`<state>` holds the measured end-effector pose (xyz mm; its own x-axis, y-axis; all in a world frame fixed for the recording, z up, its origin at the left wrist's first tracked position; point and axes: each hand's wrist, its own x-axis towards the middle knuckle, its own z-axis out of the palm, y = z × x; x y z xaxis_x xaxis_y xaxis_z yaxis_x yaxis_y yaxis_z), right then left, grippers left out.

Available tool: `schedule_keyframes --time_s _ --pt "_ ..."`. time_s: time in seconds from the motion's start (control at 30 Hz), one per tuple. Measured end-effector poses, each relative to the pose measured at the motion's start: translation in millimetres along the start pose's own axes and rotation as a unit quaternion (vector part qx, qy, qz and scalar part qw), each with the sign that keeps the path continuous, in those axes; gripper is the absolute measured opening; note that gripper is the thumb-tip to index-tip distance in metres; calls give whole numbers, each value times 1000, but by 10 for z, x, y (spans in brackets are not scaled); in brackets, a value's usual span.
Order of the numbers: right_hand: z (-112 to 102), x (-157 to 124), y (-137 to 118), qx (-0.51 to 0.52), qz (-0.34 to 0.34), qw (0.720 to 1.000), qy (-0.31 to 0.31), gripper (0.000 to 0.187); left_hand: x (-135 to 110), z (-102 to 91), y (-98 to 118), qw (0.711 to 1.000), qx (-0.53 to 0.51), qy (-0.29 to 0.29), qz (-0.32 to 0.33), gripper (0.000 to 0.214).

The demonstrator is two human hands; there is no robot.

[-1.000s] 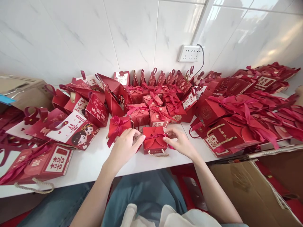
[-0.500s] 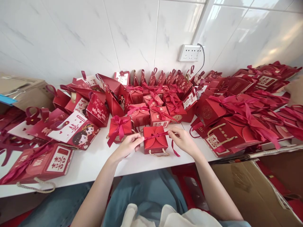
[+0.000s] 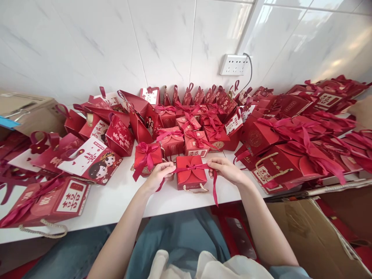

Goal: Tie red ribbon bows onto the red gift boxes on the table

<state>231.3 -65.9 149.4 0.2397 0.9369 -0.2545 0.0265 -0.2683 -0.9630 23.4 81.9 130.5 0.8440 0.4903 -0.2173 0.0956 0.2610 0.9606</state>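
A small red gift box with a rope handle sits near the front edge of the white table. A red ribbon runs across its top. My left hand pinches the ribbon's left end just left of the box. My right hand pinches the right end, and the loose tail hangs down past the table edge. Both hands are closed on the ribbon, pulled apart sideways.
Many red gift boxes and bags with bows crowd the table behind and to both sides. A bow-tied box stands just left of my hands. A cardboard carton sits at lower right, a wall socket above.
Both hands moved from the box top outward, drawing the ribbon ends apart across the box. The right tail now hangs lower over the table edge.
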Motion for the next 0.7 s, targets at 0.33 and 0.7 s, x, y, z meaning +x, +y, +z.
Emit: schedule_keyframes --time_s 0.33,0.7 --pt "-59 -8 97 -19 -3 1000 -3 44 54 -30 -167 999 -22 26 27 43" --pt "-97 30 246 -50 1 999 -10 49 97 -149 -315 1000 -1 10 27 47"
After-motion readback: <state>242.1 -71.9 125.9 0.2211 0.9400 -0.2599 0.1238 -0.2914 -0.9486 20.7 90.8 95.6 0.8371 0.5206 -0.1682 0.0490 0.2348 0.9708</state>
